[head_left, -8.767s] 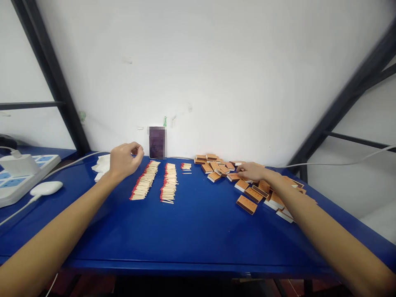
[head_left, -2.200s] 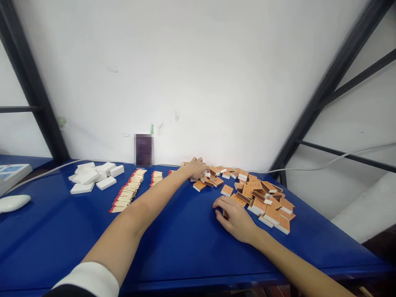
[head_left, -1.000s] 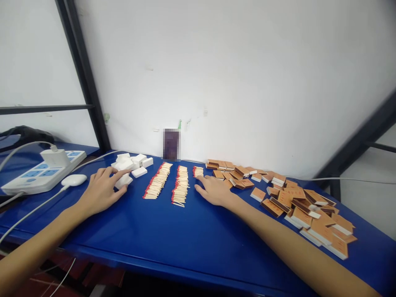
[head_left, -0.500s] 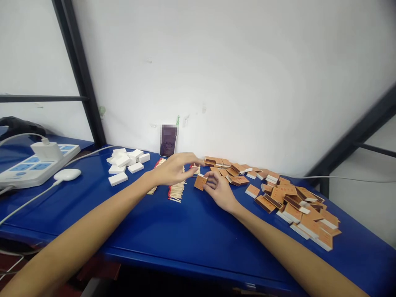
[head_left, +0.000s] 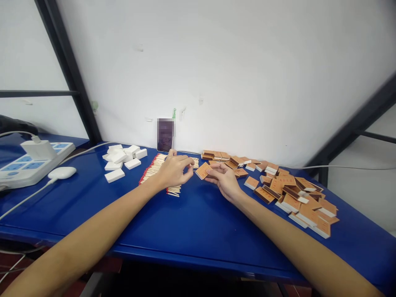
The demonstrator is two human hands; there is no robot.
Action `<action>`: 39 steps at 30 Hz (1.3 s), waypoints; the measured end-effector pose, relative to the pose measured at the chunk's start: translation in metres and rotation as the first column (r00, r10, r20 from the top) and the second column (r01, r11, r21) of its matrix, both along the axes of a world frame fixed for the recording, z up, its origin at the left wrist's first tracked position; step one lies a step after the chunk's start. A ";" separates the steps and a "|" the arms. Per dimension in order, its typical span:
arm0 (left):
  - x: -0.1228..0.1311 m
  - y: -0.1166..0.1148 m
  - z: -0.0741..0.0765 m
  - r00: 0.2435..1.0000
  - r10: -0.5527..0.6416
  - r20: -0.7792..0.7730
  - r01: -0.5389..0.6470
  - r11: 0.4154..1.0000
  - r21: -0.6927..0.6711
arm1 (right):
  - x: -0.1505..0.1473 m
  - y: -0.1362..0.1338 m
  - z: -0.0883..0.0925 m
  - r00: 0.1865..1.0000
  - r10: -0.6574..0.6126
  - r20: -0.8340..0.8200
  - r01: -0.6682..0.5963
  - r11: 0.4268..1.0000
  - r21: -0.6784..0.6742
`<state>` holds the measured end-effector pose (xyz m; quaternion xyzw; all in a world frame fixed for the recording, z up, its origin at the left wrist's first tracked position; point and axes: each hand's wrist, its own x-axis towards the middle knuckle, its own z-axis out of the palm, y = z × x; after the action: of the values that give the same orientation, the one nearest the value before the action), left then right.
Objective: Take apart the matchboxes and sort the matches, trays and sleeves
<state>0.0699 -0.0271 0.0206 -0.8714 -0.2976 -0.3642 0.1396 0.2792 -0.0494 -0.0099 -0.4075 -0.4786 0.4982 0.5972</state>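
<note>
My right hand (head_left: 225,180) holds an orange matchbox (head_left: 203,170) just above the blue table (head_left: 185,231), fingers closed round it. My left hand (head_left: 175,170) hovers over the rows of red-tipped matches (head_left: 152,170), its fingers pinched together right beside the box; what they pinch is too small to see. A spread heap of orange matchboxes (head_left: 287,194) lies to the right of my right hand.
White inner trays (head_left: 120,161) are piled at the back left. A power strip (head_left: 27,165) with a plugged charger, a white mouse-shaped device (head_left: 62,172) and cables sit at the far left. A dark phone (head_left: 165,135) leans on the wall. Black shelf struts frame both sides.
My right hand has lifted an orange matchbox from the table. My left hand left the white trays, crossed to the right over the matches and closed its fingers beside the box.
</note>
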 end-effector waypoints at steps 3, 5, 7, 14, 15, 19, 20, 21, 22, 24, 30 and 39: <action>0.000 -0.001 0.003 0.999 0.006 0.046 -0.006 1.000 -0.009 | 0.001 0.002 0.003 0.979 -0.005 -0.205 -0.025 0.989 -0.144; 0.000 -0.002 0.005 0.998 -0.034 0.047 0.035 0.999 -0.019 | -0.001 0.001 0.006 0.959 -0.009 -0.285 -0.050 0.979 -0.197; 0.001 -0.005 0.005 0.995 -0.100 0.009 0.100 0.994 -0.040 | -0.005 -0.002 0.009 0.941 0.005 -0.339 -0.077 0.977 -0.201; 0.016 -0.012 -0.002 0.963 -0.222 0.154 0.227 0.974 -0.020 | -0.020 -0.019 0.016 0.925 0.052 -0.377 -0.099 0.990 -0.105; 0.019 -0.012 -0.003 0.951 -0.226 0.210 0.232 0.973 -0.007 | -0.021 -0.020 0.018 0.923 0.046 -0.382 -0.092 0.990 -0.103; 0.026 -0.013 -0.008 0.916 -0.219 0.336 0.245 0.969 -0.036 | -0.020 -0.022 0.020 0.927 0.017 -0.374 -0.055 0.994 -0.091; 0.027 -0.013 -0.008 0.915 -0.207 0.345 0.244 0.967 -0.067 | -0.020 -0.022 0.020 0.930 0.007 -0.369 -0.045 0.995 -0.093; 0.027 -0.014 -0.009 0.915 -0.195 0.353 0.244 0.965 -0.098 | -0.019 -0.021 0.019 0.931 -0.002 -0.364 -0.036 0.994 -0.099; 0.027 -0.014 -0.009 0.915 -0.187 0.357 0.246 0.961 -0.124 | -0.018 -0.021 0.019 0.933 -0.010 -0.360 -0.030 0.994 -0.105; 0.027 -0.014 -0.010 0.915 -0.176 0.363 0.246 0.957 -0.155 | -0.018 -0.020 0.017 0.935 -0.017 -0.355 -0.025 0.993 -0.112; 0.027 -0.012 -0.011 0.923 -0.161 0.348 0.218 0.967 -0.132 | -0.020 -0.021 0.019 0.930 0.001 -0.367 -0.041 0.994 -0.101; 0.029 -0.019 -0.004 0.917 -0.076 0.391 0.186 0.950 -0.252 | -0.025 -0.031 0.018 0.947 0.239 -0.214 -0.287 0.930 -0.229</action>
<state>0.0990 -0.0466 0.0161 -0.8141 -0.3084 -0.4868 -0.0715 0.2541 -0.0801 0.0081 -0.3661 -0.4035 0.6670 0.5081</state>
